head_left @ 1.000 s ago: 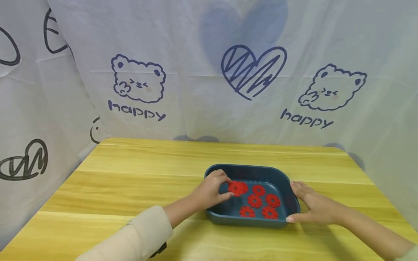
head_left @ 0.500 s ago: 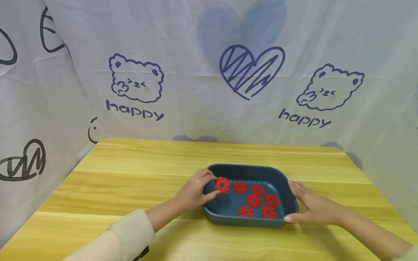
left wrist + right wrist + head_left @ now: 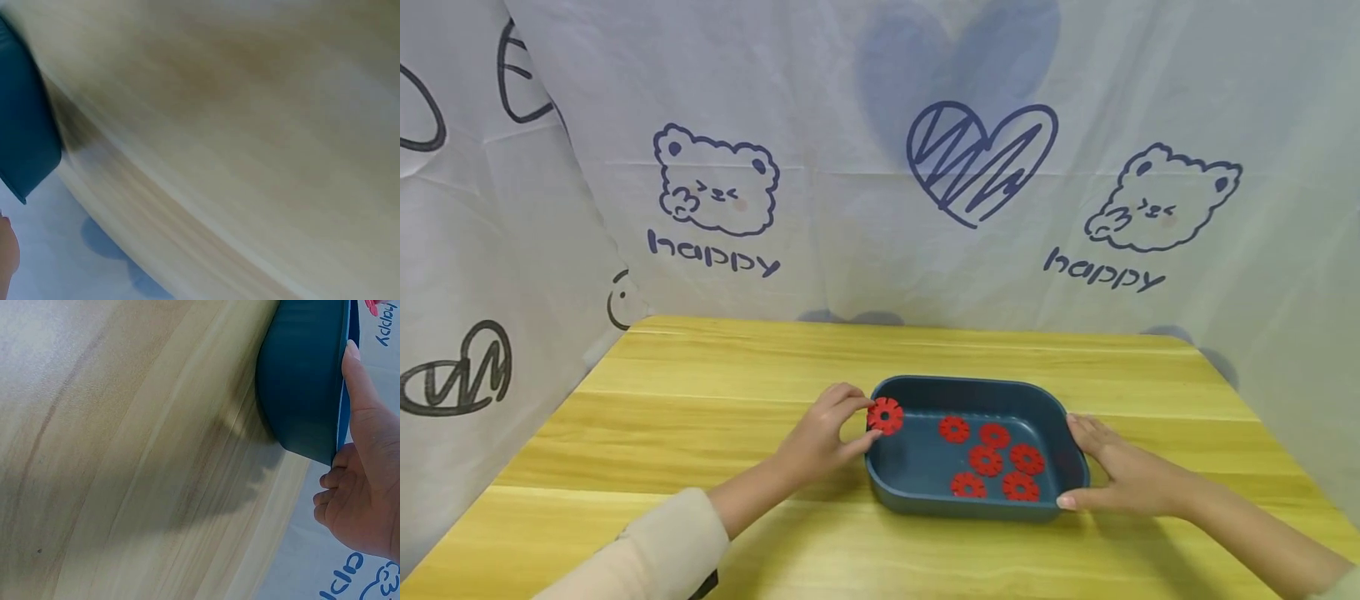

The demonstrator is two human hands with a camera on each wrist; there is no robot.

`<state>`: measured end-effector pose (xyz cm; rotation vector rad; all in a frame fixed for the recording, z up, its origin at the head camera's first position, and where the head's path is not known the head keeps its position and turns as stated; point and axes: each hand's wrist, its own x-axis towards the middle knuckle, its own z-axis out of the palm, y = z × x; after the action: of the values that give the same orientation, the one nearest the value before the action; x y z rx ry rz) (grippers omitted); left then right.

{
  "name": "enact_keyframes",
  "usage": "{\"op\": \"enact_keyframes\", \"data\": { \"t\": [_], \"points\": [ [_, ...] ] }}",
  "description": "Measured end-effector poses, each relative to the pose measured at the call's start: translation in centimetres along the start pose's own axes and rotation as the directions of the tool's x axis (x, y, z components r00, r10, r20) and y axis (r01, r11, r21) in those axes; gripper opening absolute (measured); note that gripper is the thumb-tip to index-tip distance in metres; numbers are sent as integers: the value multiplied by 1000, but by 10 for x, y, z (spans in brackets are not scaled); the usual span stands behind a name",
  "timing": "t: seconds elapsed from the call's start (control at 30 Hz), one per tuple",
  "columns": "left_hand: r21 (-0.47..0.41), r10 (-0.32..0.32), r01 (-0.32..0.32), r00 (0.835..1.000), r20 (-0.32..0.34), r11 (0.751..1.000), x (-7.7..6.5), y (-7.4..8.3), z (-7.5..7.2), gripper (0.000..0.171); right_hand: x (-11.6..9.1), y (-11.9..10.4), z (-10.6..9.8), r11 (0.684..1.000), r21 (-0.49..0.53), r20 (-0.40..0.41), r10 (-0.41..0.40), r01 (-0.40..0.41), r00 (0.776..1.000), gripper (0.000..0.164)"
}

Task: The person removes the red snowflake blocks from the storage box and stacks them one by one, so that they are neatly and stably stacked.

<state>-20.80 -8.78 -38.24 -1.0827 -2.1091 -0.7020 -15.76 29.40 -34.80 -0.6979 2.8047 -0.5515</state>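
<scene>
White fabric [image 3: 850, 283] printed with navy bear faces [image 3: 718, 183], a heart [image 3: 951, 158] and the word "happy" [image 3: 713, 254] hangs beyond a yellow, wood-grained table [image 3: 700, 392] as a person works at a deep dark-blue, plastic-looking tray [image 3: 962, 507] with rounded corners. At the tray's left end, the left hand [image 3: 820, 437], below a cream sleeve [image 3: 662, 542], pinches a red, notched, flower-like plastic disc [image 3: 895, 422] between thumb and fingers; the disc overlaps the left rim as seen from the head, its exact height above that rim hard to judge. Opposite, the right hand [image 3: 1123, 475] grips the tray's right end, thumb at the near corner and fingers toward the far side. Six matching red discs [image 3: 977, 461] lie in the middle and right of the tray, some touching. The step in hand appears to be taking a single disc out over the left side; the next move seems to call for a firm pinch, clearance above the rim and a steadying hold from the right.
</scene>
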Motion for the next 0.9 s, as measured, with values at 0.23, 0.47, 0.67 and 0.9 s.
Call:
{"op": "enact_keyframes", "data": {
  "t": [0.23,0.47,0.67,0.9],
  "points": [
    [0,9,-9,999,-54,1000,-9,-7,-4,34,-2,1,-2,1000,-11,-6,3,-3,1000,102],
    [7,-31,31,998,-51,999,-22,-11,-12,37,-2,0,-1,1000,-8,-11,4,-4,1000,104],
    [14,-69,70,997,-44,997,-33,-14,-19,36,-2,0,0,1000,10,-9,-3,3,1000,102],
    [-19,-311,311,950,-10,950,-52,-16,-23,28,-3,0,1,1000,11,-14,-3,4,1000,102]
  ]
}}
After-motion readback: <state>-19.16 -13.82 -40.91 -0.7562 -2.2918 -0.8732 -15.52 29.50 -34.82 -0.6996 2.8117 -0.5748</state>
